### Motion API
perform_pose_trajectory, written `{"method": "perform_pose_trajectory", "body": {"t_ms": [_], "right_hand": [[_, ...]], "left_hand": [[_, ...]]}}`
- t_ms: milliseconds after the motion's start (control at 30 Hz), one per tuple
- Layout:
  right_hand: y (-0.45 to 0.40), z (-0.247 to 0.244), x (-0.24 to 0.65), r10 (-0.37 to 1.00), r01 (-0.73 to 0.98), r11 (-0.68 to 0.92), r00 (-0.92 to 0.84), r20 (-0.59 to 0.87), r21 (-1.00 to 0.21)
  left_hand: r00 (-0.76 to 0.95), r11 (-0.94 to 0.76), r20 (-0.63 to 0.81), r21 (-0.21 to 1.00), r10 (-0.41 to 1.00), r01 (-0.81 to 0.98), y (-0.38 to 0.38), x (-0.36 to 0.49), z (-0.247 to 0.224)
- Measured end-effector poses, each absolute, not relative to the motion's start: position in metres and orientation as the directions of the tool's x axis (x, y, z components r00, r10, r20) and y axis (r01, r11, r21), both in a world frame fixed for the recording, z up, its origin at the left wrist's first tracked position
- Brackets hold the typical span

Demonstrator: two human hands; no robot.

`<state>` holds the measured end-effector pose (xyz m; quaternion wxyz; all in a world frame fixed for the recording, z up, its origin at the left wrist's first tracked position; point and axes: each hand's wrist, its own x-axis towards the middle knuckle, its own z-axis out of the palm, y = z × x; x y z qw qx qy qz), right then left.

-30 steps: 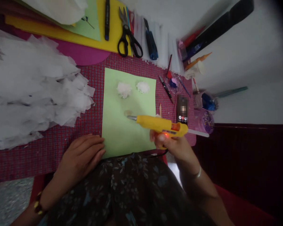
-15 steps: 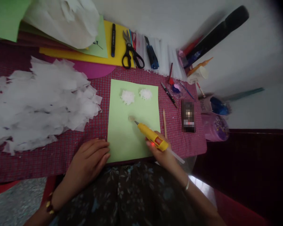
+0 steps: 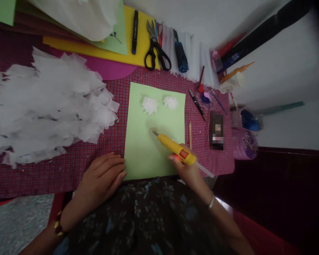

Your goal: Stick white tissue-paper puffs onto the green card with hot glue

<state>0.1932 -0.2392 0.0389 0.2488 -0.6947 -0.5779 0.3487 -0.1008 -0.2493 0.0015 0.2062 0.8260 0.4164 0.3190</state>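
A light green sheet [image 3: 140,152] lies in front of me with two white paper tufts, one at its upper left [image 3: 149,105] and one at its upper right [image 3: 170,102]. My right hand [image 3: 184,166] is wrapped round a yellow glue gun [image 3: 172,146], whose red light shows. The gun's metal tip points up and left, at a small round patch [image 3: 152,131] near the middle of the sheet. My left hand [image 3: 105,177] lies flat, fingers stretched out, its fingertips at the sheet's lower left edge. It holds nothing.
A pile of white paper squares [image 3: 50,106] covers the left side. Scissors [image 3: 156,49], a black marker [image 3: 134,32] and a blue cutter [image 3: 180,53] lie at the back. To the right are a pencil [image 3: 190,134], a dark box [image 3: 216,131] and a purple container [image 3: 244,143].
The whole view has shifted a little, with the sheet and table items now further right and slightly higher. The glue gun's tip stays by the round patch.
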Motion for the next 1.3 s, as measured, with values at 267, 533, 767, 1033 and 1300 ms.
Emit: {"method": "perform_pose_trajectory", "body": {"t_ms": [267, 533, 767, 1033, 1300], "right_hand": [[-0.242, 0.0477, 0.1957, 0.986, 0.615, -0.159, 0.059, -0.156, -0.773], [-0.2386, 0.047, 0.1938, 0.985, 0.663, -0.125, -0.004, -0.171, -0.738], [-0.2417, 0.0399, 0.1956, 0.989, 0.7, -0.133, 0.046, -0.142, -0.702], [-0.2416, 0.0451, 0.1941, 0.984, 0.637, -0.159, 0.042, -0.172, -0.754], [-0.2385, 0.0403, 0.1948, 0.973, 0.669, -0.221, 0.1, -0.209, -0.71]], "left_hand": [[0.469, -0.597, 0.375, 0.581, 0.8, 0.553, -0.2481, -0.1003, 0.0022], [0.495, -0.631, 0.396, 0.562, 0.773, 0.535, -0.2455, -0.1002, 0.0023], [0.51, -0.64, 0.393, 0.553, 0.765, 0.534, -0.2455, -0.1012, 0.002], [0.496, -0.606, 0.361, 0.582, 0.79, 0.542, -0.2485, -0.1005, 0.0023], [0.479, -0.604, 0.376, 0.588, 0.793, 0.539, -0.2471, -0.0981, 0.0032]]}}
